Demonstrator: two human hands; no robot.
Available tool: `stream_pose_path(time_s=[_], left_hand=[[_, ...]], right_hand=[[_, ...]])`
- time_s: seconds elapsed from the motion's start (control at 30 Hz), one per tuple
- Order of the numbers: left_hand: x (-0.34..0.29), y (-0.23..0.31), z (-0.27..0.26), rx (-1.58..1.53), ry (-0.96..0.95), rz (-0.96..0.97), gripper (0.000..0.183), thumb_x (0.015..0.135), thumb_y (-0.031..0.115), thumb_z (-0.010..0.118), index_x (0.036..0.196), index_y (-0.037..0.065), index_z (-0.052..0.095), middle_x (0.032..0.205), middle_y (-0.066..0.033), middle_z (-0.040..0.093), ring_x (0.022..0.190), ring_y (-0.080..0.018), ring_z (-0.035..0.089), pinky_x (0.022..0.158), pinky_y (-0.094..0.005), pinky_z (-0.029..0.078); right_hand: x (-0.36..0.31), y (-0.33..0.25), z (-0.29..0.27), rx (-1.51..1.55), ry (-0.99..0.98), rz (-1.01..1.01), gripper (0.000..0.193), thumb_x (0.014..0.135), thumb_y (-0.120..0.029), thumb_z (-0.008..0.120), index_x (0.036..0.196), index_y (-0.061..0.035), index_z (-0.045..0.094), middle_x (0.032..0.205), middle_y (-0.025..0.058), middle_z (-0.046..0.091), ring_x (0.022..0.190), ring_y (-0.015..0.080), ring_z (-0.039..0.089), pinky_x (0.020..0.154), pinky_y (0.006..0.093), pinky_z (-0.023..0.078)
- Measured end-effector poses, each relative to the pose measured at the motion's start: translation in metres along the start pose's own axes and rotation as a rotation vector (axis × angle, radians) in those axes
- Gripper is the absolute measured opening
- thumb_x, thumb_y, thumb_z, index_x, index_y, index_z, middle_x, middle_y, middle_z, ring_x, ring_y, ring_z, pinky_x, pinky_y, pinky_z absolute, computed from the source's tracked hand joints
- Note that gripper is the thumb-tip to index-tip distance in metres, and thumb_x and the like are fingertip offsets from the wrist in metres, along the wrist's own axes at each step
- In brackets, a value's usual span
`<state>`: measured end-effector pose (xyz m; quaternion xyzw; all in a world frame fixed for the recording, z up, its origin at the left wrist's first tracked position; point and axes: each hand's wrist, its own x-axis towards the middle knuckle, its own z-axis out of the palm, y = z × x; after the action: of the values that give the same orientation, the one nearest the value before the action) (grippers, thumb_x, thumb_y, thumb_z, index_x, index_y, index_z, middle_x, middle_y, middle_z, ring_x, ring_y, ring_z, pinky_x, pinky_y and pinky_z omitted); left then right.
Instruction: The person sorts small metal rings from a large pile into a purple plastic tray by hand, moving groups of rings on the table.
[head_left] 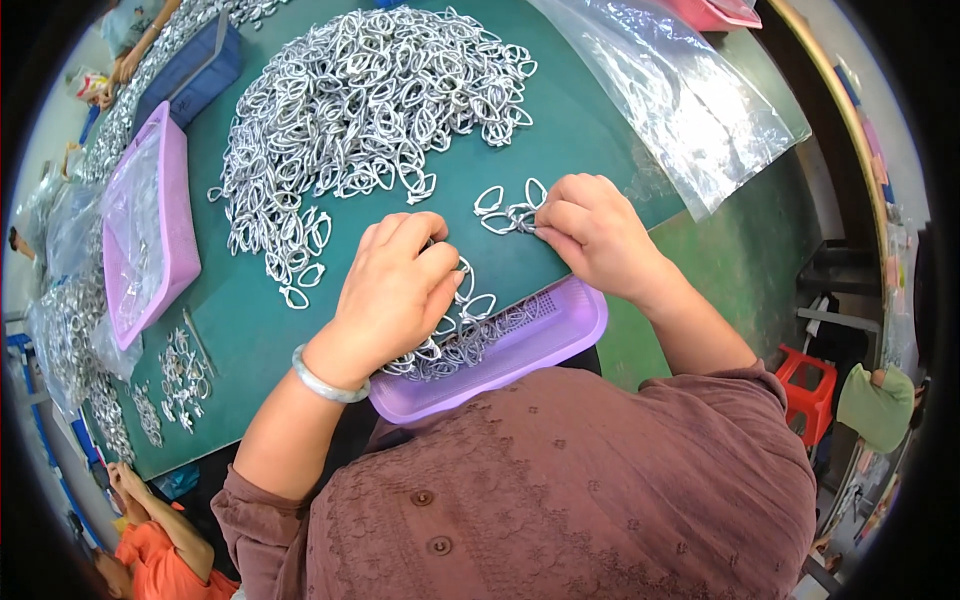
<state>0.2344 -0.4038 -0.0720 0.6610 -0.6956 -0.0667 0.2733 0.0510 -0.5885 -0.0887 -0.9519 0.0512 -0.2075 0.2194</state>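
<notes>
My left hand (393, 285), with a pale bangle at its wrist, is closed above the table's near edge. Silver oval metal rings (478, 305) show beside its fingertips; what lies inside the fingers is partly hidden. Farther right, my right hand (603, 236) pinches the edge of a small cluster of the same metal rings (510, 215) on the green tabletop. Beneath my hands, a purple basket (588, 335) sits against my body, partly under the table edge, with many loose rings in it. A large heap of metal rings (375, 100) spreads over the table beyond.
A second purple basket (183, 225) holding a clear bag stands on the left, near a blue bin (205, 85). Small metal parts (183, 375) lie nearby. Clear plastic sheeting (690, 110) covers the far right. A red stool (805, 390) stands right; a person in orange (165, 560) works lower left.
</notes>
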Motion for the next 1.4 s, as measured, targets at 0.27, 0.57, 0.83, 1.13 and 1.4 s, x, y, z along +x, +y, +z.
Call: stream_pose_path(time_s=[0.27, 0.57, 0.83, 1.13, 1.4], left_hand=[[0.011, 0.007, 0.001, 0.005, -0.024, -0.026, 0.029, 0.077, 0.010, 0.072, 0.105, 0.007, 0.064, 0.105, -0.0107, 0.055, 0.096, -0.0288, 0.053, 0.086, -0.0406, 0.041], [0.008, 0.008, -0.001, 0.054, -0.084, -0.025, 0.023, 0.077, 0.014, 0.073, 0.096, 0.006, 0.064, 0.102, -0.0094, 0.055, 0.096, -0.0290, 0.053, 0.085, -0.0400, 0.040], [0.004, 0.004, 0.000, 0.014, -0.005, -0.014, 0.024, 0.075, 0.012, 0.073, 0.096, 0.006, 0.063, 0.102, -0.0099, 0.056, 0.095, -0.0291, 0.053, 0.084, -0.0402, 0.041], [0.012, 0.018, 0.005, 0.045, -0.104, 0.074, 0.033, 0.079, 0.015, 0.071, 0.111, 0.011, 0.066, 0.107, -0.0107, 0.055, 0.099, -0.0290, 0.054, 0.090, -0.0422, 0.040], [0.007, 0.008, -0.002, 0.004, -0.040, 0.072, 0.022, 0.078, 0.011, 0.071, 0.098, 0.007, 0.064, 0.107, -0.0102, 0.055, 0.099, -0.0290, 0.054, 0.089, -0.0422, 0.040]], right_hand=[[-0.009, -0.005, -0.003, 0.028, 0.062, 0.019, 0.012, 0.076, -0.007, 0.070, 0.087, -0.0077, 0.064, 0.086, 0.0050, 0.054, 0.083, 0.0268, 0.053, 0.075, 0.0385, 0.040], [-0.013, -0.005, -0.004, 0.129, 0.054, -0.024, 0.013, 0.077, -0.007, 0.069, 0.089, -0.0098, 0.066, 0.091, 0.0050, 0.058, 0.089, 0.0269, 0.056, 0.078, 0.0382, 0.042], [0.000, 0.012, -0.010, -0.062, 0.058, 0.058, 0.017, 0.078, -0.008, 0.069, 0.095, -0.0092, 0.068, 0.087, 0.0057, 0.055, 0.085, 0.0266, 0.055, 0.077, 0.0379, 0.042], [-0.004, 0.008, -0.004, -0.096, 0.043, 0.095, 0.010, 0.080, -0.012, 0.068, 0.088, -0.0080, 0.065, 0.083, 0.0062, 0.055, 0.083, 0.0275, 0.056, 0.073, 0.0388, 0.043], [0.000, -0.007, 0.000, -0.016, 0.012, 0.004, 0.019, 0.077, -0.015, 0.072, 0.094, -0.0082, 0.067, 0.090, 0.0078, 0.057, 0.088, 0.0289, 0.056, 0.075, 0.0400, 0.044]])
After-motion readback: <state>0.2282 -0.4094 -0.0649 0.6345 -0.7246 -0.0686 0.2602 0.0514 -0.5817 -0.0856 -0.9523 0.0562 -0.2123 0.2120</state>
